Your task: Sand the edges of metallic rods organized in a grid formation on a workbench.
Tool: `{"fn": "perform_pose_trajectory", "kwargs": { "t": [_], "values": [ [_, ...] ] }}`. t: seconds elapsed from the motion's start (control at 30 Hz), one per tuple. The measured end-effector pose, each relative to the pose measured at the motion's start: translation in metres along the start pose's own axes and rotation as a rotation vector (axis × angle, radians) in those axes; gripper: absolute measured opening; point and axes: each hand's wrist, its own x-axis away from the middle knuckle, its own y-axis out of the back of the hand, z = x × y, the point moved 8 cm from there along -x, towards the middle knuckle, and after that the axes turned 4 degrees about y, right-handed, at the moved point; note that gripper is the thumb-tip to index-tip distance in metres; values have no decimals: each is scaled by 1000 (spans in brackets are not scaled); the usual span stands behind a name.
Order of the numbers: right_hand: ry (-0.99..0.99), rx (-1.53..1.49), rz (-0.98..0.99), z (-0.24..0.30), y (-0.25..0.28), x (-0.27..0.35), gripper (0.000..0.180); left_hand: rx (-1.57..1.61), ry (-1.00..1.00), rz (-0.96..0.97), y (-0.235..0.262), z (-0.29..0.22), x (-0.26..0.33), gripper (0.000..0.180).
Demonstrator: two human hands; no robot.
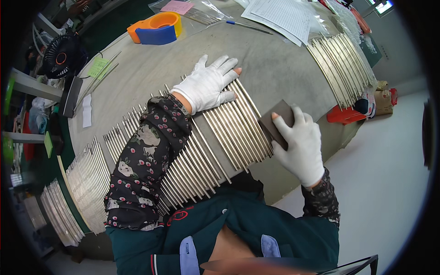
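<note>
A white glove with bare fingertips at some fingers covers my left hand [208, 85]. It lies flat, fingers spread, across the far ends of a row of thin metal rods [238, 128]. My right hand [300, 146], gloved too, grips a dark grey-brown rectangular block [279, 121], its thumb on the broad face. The block is beside the right end of the row, close to the outermost rod; whether they touch I cannot tell. More metal rods [190, 169] lie side by side under my left forearm, which hides part of them.
Rod bundles lie at the far right [341, 68] and far left [87, 183]. Toward the back are an orange-and-blue tape dispenser [158, 30], a pen [250, 27] and papers [279, 18]. A small black fan [62, 56] stands at left, a red bin [343, 115] at right.
</note>
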Motion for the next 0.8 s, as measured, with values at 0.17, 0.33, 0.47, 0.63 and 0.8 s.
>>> {"fn": "perform_pose_trajectory", "kwargs": {
  "t": [0.17, 0.33, 0.47, 0.63, 0.8],
  "values": [
    [-172, -136, -134, -27, 12, 58, 59, -15, -10, 14, -3, 0, -4, 64],
    [-200, -135, -124, -33, 3, 84, 59, -71, -34, -79, -4, 1, -9, 64],
    [-180, -143, -90, -29, 3, 88, 61, -62, -28, -72, -4, -1, -14, 64],
    [-107, -189, -124, -18, -1, 79, 62, 71, -14, -123, 8, 9, -13, 62],
    [-86, -207, -133, -20, 0, 83, 63, 193, 121, -120, 22, 55, 21, 62]
  ]
}}
